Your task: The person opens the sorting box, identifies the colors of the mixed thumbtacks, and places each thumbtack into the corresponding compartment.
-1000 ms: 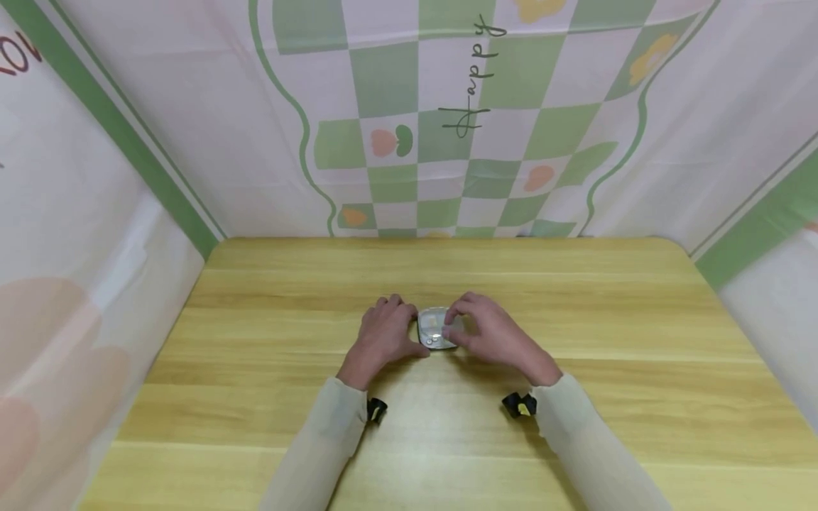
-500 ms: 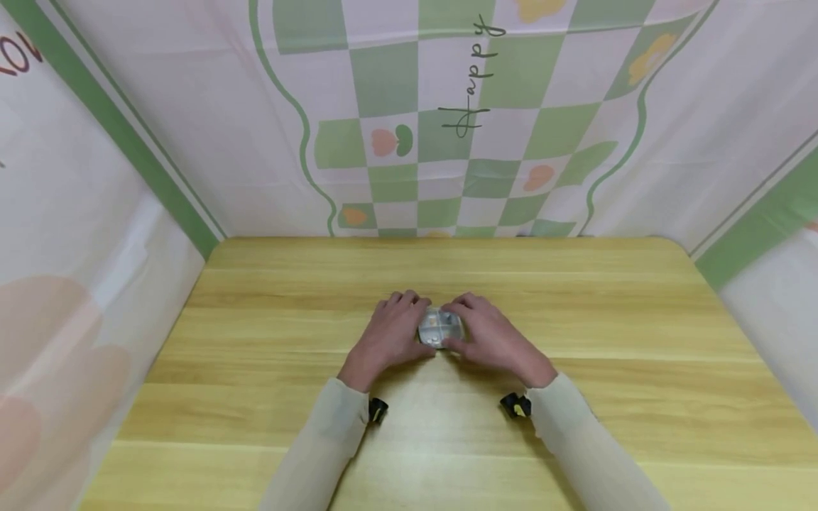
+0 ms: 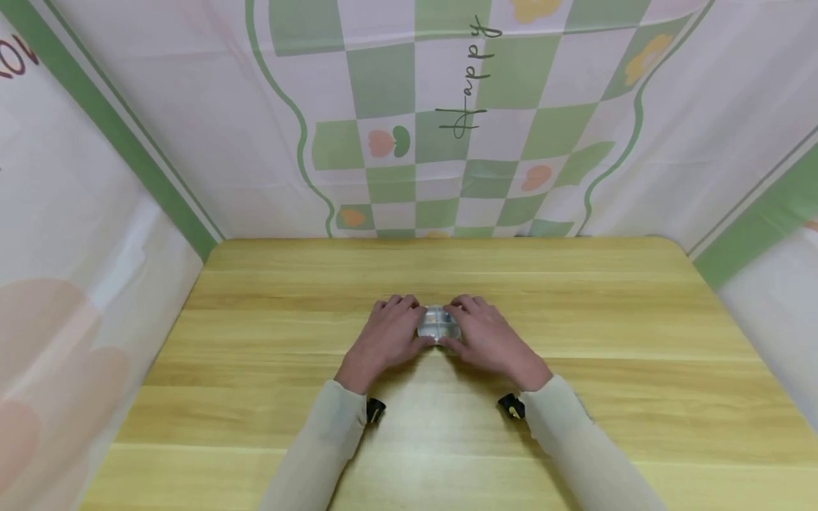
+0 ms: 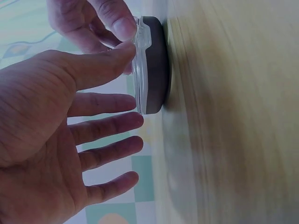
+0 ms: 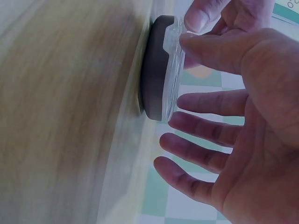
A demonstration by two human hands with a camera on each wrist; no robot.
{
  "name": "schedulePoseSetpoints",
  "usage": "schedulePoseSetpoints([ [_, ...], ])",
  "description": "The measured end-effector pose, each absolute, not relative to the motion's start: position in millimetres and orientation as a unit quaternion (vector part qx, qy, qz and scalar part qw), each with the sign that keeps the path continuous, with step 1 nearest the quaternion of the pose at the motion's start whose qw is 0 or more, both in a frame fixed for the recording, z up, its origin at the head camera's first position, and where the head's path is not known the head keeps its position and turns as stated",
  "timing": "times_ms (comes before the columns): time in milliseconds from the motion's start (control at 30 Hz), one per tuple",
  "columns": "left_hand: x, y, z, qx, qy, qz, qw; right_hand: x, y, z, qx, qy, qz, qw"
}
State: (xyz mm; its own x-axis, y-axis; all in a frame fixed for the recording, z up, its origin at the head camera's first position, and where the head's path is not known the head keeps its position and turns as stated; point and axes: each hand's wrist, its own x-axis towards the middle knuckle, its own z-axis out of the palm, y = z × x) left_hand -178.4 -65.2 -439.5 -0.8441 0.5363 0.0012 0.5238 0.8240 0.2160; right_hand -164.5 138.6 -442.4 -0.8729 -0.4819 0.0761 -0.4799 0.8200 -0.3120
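A small rounded pill box (image 3: 438, 325) with a see-through lid and crossing dividers stands on the table between both hands. From the side, the left wrist view shows its dark base (image 4: 158, 70) under the clear lid (image 4: 142, 91). My left hand (image 3: 385, 335) touches the lid's left part, thumb on the near side and straight fingers toward the far side. On the right part my right hand (image 3: 488, 338) mirrors it, its thumb at the lid's near tab (image 5: 171, 39). Both thumbs sit close together, with the remaining fingers spread and straight.
The wooden table (image 3: 409, 454) reaches back to a cloth backdrop (image 3: 441, 170) with green checks. A white cloth (image 3: 96, 234) hangs at the left too. Small black wrist cameras (image 3: 375, 410) are strapped on below the cream sleeves (image 3: 322, 433).
My right hand's fingertips have spread from a bunched pose over the box onto its right edges. My left hand has shifted right onto the lid. Both now meet near the middle.
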Motion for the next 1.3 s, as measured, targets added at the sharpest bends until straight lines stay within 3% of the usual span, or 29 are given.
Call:
schedulePoseSetpoints([
  [433,-176.6,-59.4,-441.9,0.278,0.959,0.043,0.01,-162.2,136.8,-446.9,-0.24,0.964,-0.112,-0.006],
  [1300,-177.0,-57.3,-445.5,0.269,0.96,0.078,-0.006,-163.8,132.9,-453.7,-0.213,0.965,-0.154,-0.017],
])
